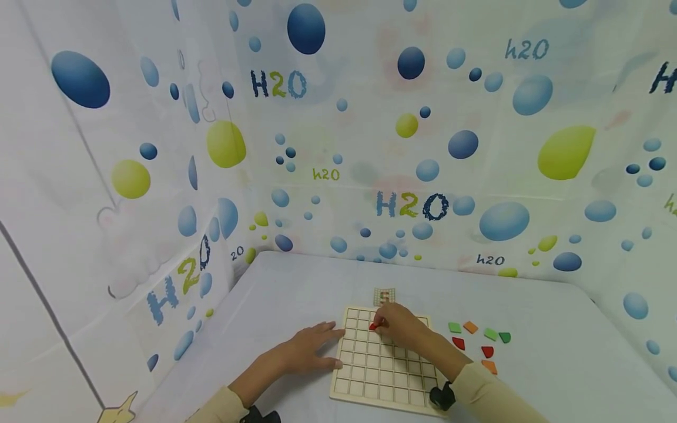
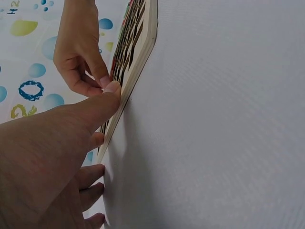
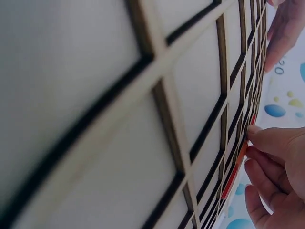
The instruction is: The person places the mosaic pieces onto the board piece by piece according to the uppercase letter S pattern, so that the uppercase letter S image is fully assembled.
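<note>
The right hand [image 1: 399,326] is pinching a small red piece [image 1: 373,326] between its thumb and fingers, and it is reaching over the far part of a pale wooden board [image 1: 372,376] with lots of little squares. The red piece is sitting right at the fingertips, over the squares close to the board's far edge. Maybe it is touching the board, but the fingers are covering too much to be sure. The left hand [image 1: 307,351] is lying open with its fingers stretched out, and its thumb and fingertips are touching the board's left edge. The board is lying flat on a white worktop [image 1: 296,288]. Just behind it, a small card [image 1: 378,295] is showing a coloured pattern on a grid. In the right wrist view, bits of red and orange [image 3: 229,182] are showing on the board beside the right hand. Loose pieces [image 1: 491,333] in green, orange and red are lying on the worktop, to the right of the board. Both arms are wearing cream sleeves [image 1: 492,390]. Behind the worktop, a white sheet [image 1: 359,141] is hanging, with blue and yellow-green bubbles and H2O letters on it.
</note>
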`<state>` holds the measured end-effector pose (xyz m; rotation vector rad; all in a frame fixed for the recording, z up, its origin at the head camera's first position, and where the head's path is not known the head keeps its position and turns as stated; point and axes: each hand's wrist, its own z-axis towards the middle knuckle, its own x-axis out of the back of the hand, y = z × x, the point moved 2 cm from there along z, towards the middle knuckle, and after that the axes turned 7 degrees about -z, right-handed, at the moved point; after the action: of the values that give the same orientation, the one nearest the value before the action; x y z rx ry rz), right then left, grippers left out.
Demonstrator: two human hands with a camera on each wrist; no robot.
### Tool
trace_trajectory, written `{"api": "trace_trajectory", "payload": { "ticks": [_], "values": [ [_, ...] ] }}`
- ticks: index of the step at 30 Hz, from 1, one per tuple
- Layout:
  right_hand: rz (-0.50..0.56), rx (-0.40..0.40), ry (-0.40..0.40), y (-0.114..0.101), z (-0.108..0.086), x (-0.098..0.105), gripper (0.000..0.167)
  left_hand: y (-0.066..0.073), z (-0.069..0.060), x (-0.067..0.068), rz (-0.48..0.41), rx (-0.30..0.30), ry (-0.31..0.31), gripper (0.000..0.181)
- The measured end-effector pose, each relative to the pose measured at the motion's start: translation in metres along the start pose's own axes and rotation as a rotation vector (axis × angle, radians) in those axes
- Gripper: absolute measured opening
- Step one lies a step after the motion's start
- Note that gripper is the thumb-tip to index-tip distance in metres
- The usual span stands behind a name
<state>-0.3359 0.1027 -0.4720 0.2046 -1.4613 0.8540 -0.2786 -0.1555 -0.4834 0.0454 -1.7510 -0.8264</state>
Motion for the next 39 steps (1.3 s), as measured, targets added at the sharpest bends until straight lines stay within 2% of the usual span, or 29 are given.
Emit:
{"api": "trace_trajectory", "payload": {
  "ticks": [3,7,11,16,20,26,29,34,39],
  "values": [
    [-0.012,0.010,0.001,0.002,-0.002,0.002,0.005,-0.001,0.002,-0.001,-0.012,0.013,-0.006,0.076],
    [0.022,0.032,0.004,0.007,-0.007,0.012,0.006,-0.001,0.005,-0.003,-0.013,0.024,-0.008,0.076],
    [0.081,0.005,0.019,0.022,-0.015,0.027,0.017,0.000,0.007,-0.004,0.009,0.022,-0.001,0.077],
    [0.117,-0.114,0.077,0.053,-0.031,0.043,0.024,0.002,0.009,-0.003,0.016,0.028,0.006,0.077],
    [0.157,-0.208,0.122,0.078,-0.051,0.057,0.028,0.003,0.010,-0.003,0.017,0.024,0.005,0.077],
    [0.151,-0.297,0.150,0.111,-0.080,0.072,0.035,0.002,0.010,-0.001,0.016,0.021,0.006,0.078],
    [0.153,-0.355,0.140,0.119,-0.089,0.073,0.036,0.000,0.009,-0.002,0.016,0.027,0.011,0.078],
    [0.219,-0.447,0.088,0.125,-0.099,0.071,0.038,-0.002,0.009,-0.004,0.008,0.023,0.017,0.079],
    [0.215,-0.475,0.081,0.130,-0.103,0.062,0.039,-0.001,0.010,-0.006,0.002,0.017,0.013,0.079]
  ]
}}
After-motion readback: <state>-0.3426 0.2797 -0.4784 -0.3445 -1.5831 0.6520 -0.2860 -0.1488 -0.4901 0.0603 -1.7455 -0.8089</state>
